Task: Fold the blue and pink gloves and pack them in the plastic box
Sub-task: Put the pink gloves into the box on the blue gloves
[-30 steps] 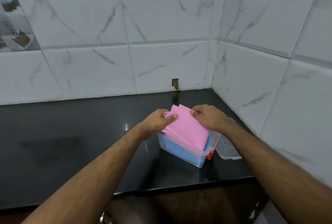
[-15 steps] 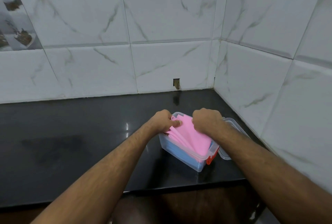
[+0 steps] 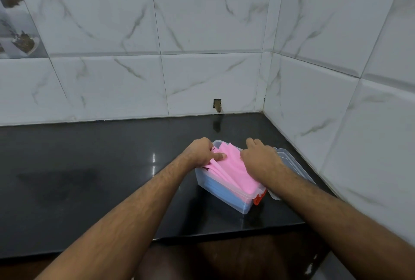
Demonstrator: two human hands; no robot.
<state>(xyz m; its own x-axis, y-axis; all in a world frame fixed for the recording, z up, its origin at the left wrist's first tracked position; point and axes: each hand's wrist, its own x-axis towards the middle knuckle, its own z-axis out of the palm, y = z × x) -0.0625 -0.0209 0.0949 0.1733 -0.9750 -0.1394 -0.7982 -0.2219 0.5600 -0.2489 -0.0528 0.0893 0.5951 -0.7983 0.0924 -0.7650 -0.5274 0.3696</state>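
Note:
A clear plastic box (image 3: pixel 215 192) with an orange latch (image 3: pixel 259 198) stands on the black counter near the right wall. Folded blue gloves (image 3: pixel 222 192) lie at its bottom, seen through the wall. A folded pink stack of gloves (image 3: pixel 231 167) sits on top, slanting up toward the box's far left corner. My left hand (image 3: pixel 202 151) pinches the pink stack's upper left edge with thumb and fingers. My right hand (image 3: pixel 260 158) lies over the stack's right side, pressing it down; its fingertips are hidden.
The box's clear lid (image 3: pixel 292 165) lies on the counter right behind the box, against the tiled side wall (image 3: pixel 336 111). The counter's front edge (image 3: pixel 224 234) runs just below the box. A small hole (image 3: pixel 217 105) marks the back wall.
The pink stack has gone from held up above the box to lowered into it. Both hands came down with it, and the right hand now presses on top.

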